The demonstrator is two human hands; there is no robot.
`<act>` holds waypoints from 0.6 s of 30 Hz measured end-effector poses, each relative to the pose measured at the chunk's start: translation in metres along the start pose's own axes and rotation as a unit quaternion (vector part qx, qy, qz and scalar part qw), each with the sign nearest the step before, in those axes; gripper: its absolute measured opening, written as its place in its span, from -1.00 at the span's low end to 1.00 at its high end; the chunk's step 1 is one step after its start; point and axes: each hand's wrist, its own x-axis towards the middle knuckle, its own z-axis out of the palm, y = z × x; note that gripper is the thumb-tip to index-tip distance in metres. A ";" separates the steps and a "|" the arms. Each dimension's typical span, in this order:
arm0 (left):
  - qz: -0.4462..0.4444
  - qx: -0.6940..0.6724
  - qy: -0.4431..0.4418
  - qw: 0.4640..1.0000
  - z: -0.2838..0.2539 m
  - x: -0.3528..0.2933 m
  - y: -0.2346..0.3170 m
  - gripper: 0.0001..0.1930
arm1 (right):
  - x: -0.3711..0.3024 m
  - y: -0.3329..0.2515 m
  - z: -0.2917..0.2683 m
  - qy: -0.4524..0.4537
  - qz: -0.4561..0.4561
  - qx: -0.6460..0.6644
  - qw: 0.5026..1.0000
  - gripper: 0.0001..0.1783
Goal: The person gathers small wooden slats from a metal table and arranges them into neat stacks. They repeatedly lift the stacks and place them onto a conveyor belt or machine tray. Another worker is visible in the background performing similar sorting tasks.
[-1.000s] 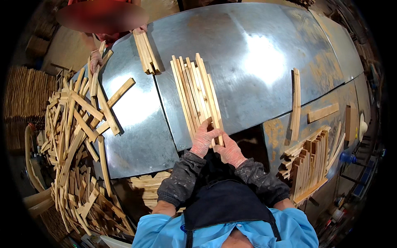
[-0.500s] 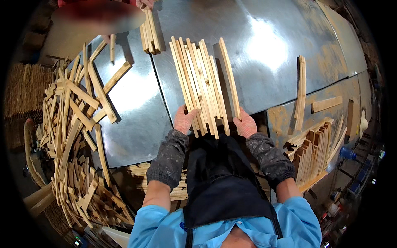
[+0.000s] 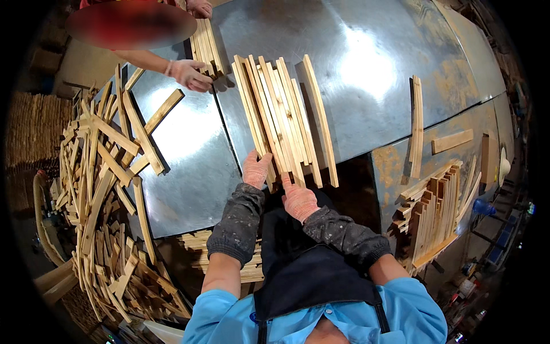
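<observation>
A row of pale wooden strips (image 3: 281,114) lies side by side on the metal table in front of me, their near ends jutting over its edge. My left hand (image 3: 256,169), in a pinkish glove, is closed around the near ends of the leftmost strips. Close by, my right hand (image 3: 299,198) has its index finger stretched out against the near end of a strip in the middle of the row; its thumb is hidden. A single strip (image 3: 321,120) lies slightly apart at the right of the row, untouched by either hand.
Across the metal table (image 3: 355,34), a co-worker's gloved hand (image 3: 192,74) is beside a small strip bundle (image 3: 206,46). A jumbled heap of wood pieces (image 3: 97,189) fills the left. At right are two strips (image 3: 416,126), a short board (image 3: 452,141) and upright stacked pieces (image 3: 432,215).
My right hand has let go of the separate right-hand strip and moved left to the row. That strip's near end now lies lower. The co-worker's arm has reached in over the table.
</observation>
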 end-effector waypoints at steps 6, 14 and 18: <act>-0.032 0.127 0.028 0.991 -0.004 -0.013 0.018 -0.35 | 0.024 -0.004 0.015 -0.014 0.046 -0.017 0.999 -0.07; -0.026 0.055 0.015 0.998 0.004 -0.029 0.032 -0.27 | 0.031 0.004 0.038 0.049 0.045 -0.013 0.998 -0.12; -0.020 0.006 0.055 0.998 0.005 -0.022 0.008 -0.21 | 0.007 -0.010 0.000 0.078 -0.024 0.025 0.996 -0.26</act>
